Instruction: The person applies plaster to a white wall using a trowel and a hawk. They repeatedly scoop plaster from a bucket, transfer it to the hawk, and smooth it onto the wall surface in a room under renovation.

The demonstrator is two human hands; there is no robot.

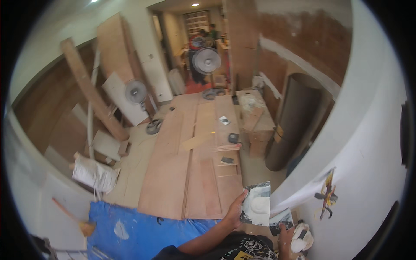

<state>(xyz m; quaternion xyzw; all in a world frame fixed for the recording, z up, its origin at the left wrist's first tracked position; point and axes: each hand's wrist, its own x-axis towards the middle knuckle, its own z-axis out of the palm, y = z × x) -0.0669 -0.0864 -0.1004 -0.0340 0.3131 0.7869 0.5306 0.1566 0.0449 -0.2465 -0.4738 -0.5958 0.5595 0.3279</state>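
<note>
My left hand (235, 213) grips the edge of a flat rectangular plate (265, 195) with a mound of white putty (260, 205) spread on it. Just right of it and lower, my right hand (284, 237) is closed round a wide putty knife (281, 218), its blade smeared white. The blade lies close to the plate's lower right corner; whether they touch I cannot tell. Beside my right hand is a white-smeared container (302, 238), partly cut off by my arm and the wall's side.
Plywood sheets (167, 173) lie stacked ahead, beyond a blue tarp (143, 234). Loose wires (327, 195) stick out of the right wall (355, 208). A large dark roll (294, 121) stands near a box (260, 134). Two fans (207, 60) stand farther off; boards (93, 91) lean left.
</note>
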